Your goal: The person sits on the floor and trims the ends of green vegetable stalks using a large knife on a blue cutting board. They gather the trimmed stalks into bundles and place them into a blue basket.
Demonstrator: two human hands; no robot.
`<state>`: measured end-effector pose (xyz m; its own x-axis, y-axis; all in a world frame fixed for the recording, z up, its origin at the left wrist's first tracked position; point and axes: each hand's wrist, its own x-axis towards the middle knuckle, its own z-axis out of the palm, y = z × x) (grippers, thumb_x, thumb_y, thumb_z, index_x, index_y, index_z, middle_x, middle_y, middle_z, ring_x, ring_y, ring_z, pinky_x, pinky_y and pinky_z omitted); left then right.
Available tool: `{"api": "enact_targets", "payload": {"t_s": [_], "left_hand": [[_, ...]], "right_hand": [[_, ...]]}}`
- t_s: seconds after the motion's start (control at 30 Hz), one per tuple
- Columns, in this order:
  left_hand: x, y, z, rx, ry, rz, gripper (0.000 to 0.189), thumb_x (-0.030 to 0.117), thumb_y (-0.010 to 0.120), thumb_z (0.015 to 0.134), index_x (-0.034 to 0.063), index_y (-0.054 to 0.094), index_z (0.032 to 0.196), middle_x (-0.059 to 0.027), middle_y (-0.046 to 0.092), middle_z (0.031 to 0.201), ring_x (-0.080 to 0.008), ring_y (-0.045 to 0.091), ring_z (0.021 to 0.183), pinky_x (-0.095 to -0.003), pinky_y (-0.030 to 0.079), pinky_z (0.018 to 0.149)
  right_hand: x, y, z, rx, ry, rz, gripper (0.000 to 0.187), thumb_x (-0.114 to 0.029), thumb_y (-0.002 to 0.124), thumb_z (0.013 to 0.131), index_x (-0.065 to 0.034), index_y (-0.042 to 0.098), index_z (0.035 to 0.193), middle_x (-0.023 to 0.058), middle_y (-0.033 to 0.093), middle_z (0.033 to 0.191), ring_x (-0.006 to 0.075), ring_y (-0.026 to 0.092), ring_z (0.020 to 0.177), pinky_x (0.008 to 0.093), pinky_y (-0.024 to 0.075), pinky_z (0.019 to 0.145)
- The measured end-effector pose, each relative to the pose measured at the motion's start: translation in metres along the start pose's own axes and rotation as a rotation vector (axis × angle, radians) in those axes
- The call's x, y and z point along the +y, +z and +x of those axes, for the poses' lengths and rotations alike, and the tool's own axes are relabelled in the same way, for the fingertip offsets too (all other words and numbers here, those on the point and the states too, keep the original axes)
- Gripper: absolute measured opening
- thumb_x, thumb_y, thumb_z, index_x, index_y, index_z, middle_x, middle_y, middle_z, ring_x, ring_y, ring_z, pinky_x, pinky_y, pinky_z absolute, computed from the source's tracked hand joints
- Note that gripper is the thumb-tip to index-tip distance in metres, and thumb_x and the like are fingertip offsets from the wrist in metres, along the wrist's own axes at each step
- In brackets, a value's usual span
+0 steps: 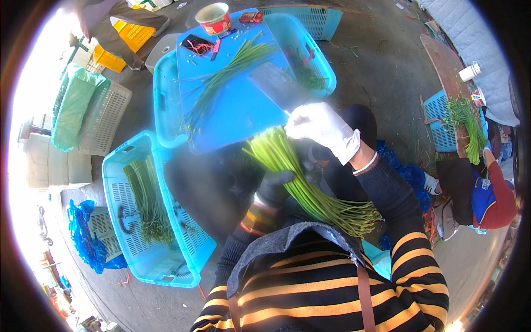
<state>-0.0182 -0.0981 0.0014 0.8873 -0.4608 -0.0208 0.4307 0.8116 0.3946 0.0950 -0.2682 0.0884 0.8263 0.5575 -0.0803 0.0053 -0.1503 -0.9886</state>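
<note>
My left hand point(277, 186), in a dark glove, is closed around a thick bundle of long green stems point(305, 189) with budded tips, held over my lap. The pale cut ends point up and left towards the blue board, and the tips hang to the lower right. My right hand point(325, 126), in a white glove, is at the cut ends, its fingers bent; between its fingertips and the wide metal cleaver blade point(282, 85) on the board the contact is unclear. More loose green stems point(232, 68) lie across the blue board point(232, 112).
A red and white tub point(213, 20), a phone point(195, 45) and red ties top the board, set on turquoise baskets point(325, 62). At left, another turquoise basket point(193, 274) holds stems. A person point(493, 199) works at right; another person's legs point(114, 37) show upper left.
</note>
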Motion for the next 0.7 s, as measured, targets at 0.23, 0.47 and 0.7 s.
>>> {"api": "enact_targets", "payload": {"t_s": [0.23, 0.47, 0.7], "left_hand": [[-0.001, 0.005, 0.000, -0.009, 0.028, -0.022, 0.064, 0.021, 0.080, 0.079, 0.0083, 0.057, 0.137, -0.0084, 0.064, 0.098, -0.0264, 0.065, 0.087, -0.0499, 0.053, 0.087], [-0.003, -0.003, 0.000, 0.042, 0.034, 0.027, 0.060, 0.022, 0.079, 0.079, 0.0076, 0.058, 0.134, -0.0065, 0.063, 0.096, -0.0248, 0.064, 0.084, -0.0488, 0.053, 0.086], [-0.004, 0.003, -0.001, 0.060, 0.038, -0.021, 0.059, 0.020, 0.080, 0.078, 0.0089, 0.059, 0.132, -0.0077, 0.063, 0.097, -0.0260, 0.065, 0.085, -0.0499, 0.052, 0.086]], "right_hand": [[0.000, 0.010, 0.008, 0.136, -0.244, -0.260, 0.021, -0.015, 0.082, 0.091, 0.0000, 0.077, 0.105, 0.0069, 0.078, 0.098, 0.0135, 0.073, 0.085, 0.0305, 0.0589, 0.079], [0.009, 0.007, -0.007, -0.021, -0.197, -0.155, 0.026, -0.011, 0.086, 0.088, -0.0021, 0.074, 0.110, 0.0063, 0.077, 0.101, 0.0139, 0.072, 0.093, 0.0319, 0.0586, 0.087], [0.002, 0.001, 0.003, -0.085, -0.020, 0.122, 0.023, -0.004, 0.082, 0.089, -0.0017, 0.074, 0.110, 0.0057, 0.076, 0.104, 0.0147, 0.072, 0.098, 0.0319, 0.0584, 0.090]]}}
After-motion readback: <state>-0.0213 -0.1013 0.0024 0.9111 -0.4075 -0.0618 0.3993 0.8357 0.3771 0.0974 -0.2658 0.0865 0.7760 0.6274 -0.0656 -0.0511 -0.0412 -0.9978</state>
